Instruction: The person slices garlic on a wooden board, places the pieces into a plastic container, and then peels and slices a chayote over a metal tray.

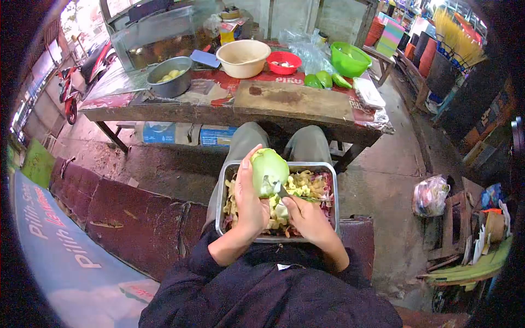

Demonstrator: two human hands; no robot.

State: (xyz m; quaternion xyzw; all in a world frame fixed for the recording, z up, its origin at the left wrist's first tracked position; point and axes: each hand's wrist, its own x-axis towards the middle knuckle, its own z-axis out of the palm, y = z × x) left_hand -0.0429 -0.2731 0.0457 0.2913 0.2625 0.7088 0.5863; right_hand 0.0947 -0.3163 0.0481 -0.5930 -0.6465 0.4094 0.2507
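The left hand [249, 205] is wrapping closed around the pale green fruit [269, 170], holding it upright above the steel tray [224, 191], long axis toward twelve o'clock. At its four o'clock, the right hand [309, 218] is clenching a small knife [280, 190], blade meeting the fruit's lower edge.

I look out on an open-air stall in daylight. A worn wooden table [164, 112] stands ahead, partly covered with a red printed cloth [219, 82]. On it I see a round steel pot [170, 76], a cream plastic basin [243, 58], a small red bowl [284, 62] and a bright green plastic bowl [350, 59]. The cracked concrete floor [394, 186] stretches to the right, where stacked coloured plastic baskets [391, 35] stand. A red motorbike [71, 90] is parked far left. A blue printed banner [60, 246] lies at lower left.
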